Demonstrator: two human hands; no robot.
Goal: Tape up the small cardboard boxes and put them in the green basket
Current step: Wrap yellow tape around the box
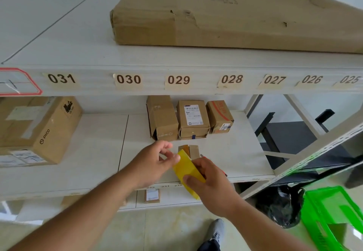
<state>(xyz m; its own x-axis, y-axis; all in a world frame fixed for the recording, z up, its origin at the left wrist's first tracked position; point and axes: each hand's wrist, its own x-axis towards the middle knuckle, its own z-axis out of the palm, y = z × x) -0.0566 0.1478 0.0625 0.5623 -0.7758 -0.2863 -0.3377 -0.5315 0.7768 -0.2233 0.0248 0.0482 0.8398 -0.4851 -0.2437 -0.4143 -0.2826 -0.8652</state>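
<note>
From the head view, my right hand grips the yellow tape roll while my left hand pinches its upper end. The small box lies on the shelf just beyond both sets of fingers. The green basket sits on the floor, low on my right.

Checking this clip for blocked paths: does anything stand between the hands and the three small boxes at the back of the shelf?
Partly. A small open box sits on the shelf between the hands and the three small boxes. The right hand holds a yellow tape roll, whose end the left hand pinches.
</note>
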